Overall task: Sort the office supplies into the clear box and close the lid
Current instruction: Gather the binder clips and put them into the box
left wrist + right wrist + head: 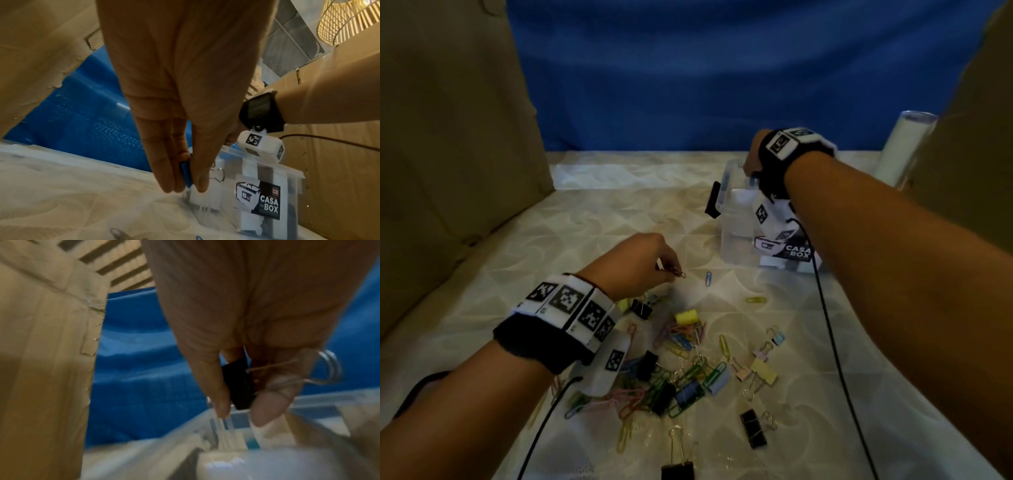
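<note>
My left hand point(671, 270) hovers low over the table and pinches a blue binder clip point(186, 175) between thumb and fingers; its wire loops point(678, 273) poke out at the fingertips. My right hand point(750, 171) is over the far end of the open clear box point(736, 219) and pinches a black binder clip point(239, 386) just above the box rim point(205, 420), wire handles to the right. The box carries a "CASA BOX" label point(267, 204). A pile of coloured paper clips and binder clips point(688, 370) lies on the table near me.
Cardboard walls point(448, 137) stand left and right, with a blue cloth point(705, 68) behind. A pale cylinder point(904, 150) stands at the back right. A black latch point(714, 200) sticks out from the box's left side. A wrist cable point(832, 342) crosses the patterned tablecloth.
</note>
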